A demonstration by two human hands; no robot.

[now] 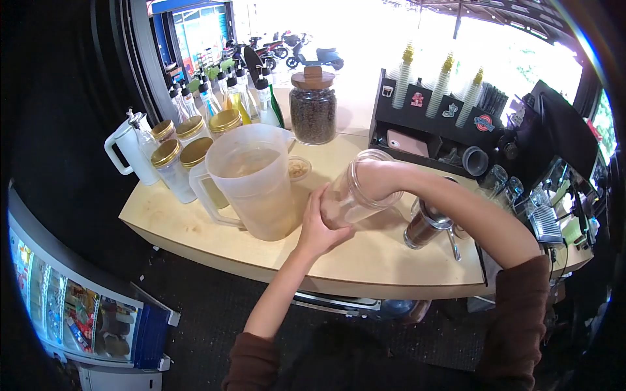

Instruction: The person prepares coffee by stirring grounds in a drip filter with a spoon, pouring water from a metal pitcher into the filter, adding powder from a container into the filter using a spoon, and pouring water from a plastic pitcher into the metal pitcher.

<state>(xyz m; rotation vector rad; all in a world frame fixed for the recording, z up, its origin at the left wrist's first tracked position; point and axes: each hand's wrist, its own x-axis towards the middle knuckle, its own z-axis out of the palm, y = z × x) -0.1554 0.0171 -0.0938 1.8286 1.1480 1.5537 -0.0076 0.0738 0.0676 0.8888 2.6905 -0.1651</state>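
Note:
A clear glass jar point(366, 210) is tilted over the wooden counter, its mouth facing up and to the right. My left hand point(318, 228) wraps round the jar's lower end. My right hand point(373, 182) reaches through the mouth into the jar; its fingers show only dimly through the glass, so their pose is unclear. Left of the jar stands a large translucent pitcher point(261, 205) with cloudy liquid in it. A small round tub of pale pieces point(298, 168) sits just behind, between the pitcher and the jar. Beneath my right forearm is a French press point(425, 228) with dark brown contents.
Gold-lidded jars point(168, 171), a white jug point(132, 148) and pump bottles point(235, 98) crowd the counter's left. A wooden-lidded jar of coffee beans point(313, 111) stands behind. A black cup rack point(430, 120) and an espresso machine point(544, 215) are at right.

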